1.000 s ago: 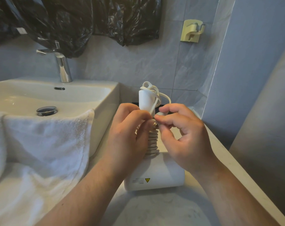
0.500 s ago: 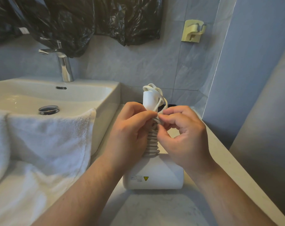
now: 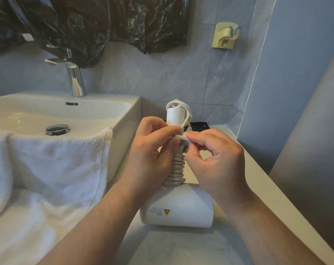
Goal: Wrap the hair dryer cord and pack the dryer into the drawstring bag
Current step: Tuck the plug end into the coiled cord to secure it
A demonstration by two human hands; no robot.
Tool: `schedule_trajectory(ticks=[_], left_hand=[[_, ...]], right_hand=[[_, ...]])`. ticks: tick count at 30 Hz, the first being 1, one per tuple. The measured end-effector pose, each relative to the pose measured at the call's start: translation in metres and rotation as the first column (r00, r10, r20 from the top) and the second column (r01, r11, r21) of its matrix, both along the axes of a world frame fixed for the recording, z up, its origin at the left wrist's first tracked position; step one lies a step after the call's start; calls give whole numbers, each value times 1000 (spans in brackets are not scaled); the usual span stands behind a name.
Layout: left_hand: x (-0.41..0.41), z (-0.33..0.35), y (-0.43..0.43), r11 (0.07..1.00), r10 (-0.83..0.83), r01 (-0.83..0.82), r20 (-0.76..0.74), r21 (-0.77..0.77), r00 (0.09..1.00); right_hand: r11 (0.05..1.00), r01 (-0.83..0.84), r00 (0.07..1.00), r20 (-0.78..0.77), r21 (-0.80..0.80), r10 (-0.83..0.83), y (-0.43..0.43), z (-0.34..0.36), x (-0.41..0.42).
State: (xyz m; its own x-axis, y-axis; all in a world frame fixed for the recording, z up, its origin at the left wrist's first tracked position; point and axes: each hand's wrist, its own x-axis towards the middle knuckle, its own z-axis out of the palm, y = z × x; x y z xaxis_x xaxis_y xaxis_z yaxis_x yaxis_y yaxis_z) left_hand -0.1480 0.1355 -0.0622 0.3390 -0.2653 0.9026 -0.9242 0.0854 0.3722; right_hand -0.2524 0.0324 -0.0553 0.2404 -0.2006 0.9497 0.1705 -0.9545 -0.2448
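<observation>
Both hands (image 3: 181, 148) closed in, pinching cord (image 3: 176, 169) end beside dryer (image 3: 178, 209) handle; slip there lets coils spring loose.

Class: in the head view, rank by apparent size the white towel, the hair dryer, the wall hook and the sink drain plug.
1. white towel
2. hair dryer
3. wall hook and sink drain plug: these look alike, so unranked.

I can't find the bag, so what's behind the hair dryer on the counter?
Behind the hair dryer lies a flat black thing against the wall. The handle, cord and both hands cover most of it, so I cannot tell whether it is the bag.
</observation>
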Motion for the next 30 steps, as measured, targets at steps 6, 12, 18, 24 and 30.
schedule_trajectory(ticks=[6,12,18,24,30], left_hand=[[-4,2,0,1000,-5,6,13,-20,1000],[-7,3,5,987,-141,124,-170,-104,975],[-8,0,11,991,-120,124,-91,42,989],[-8,-1,9,999,-49,50,-34,12,998],[-13,0,9,998,-60,60,22,29,998]], right_hand=[[960,-163,982,-50,229,179,5,4,-2],[811,-327,923,-23,485,385,8,6,-3],[792,-370,889,-63,486,454,3,11,-9],[748,-320,913,-21,582,407,3,11,-7],[633,-486,759,-69,603,648,1,17,-8]])
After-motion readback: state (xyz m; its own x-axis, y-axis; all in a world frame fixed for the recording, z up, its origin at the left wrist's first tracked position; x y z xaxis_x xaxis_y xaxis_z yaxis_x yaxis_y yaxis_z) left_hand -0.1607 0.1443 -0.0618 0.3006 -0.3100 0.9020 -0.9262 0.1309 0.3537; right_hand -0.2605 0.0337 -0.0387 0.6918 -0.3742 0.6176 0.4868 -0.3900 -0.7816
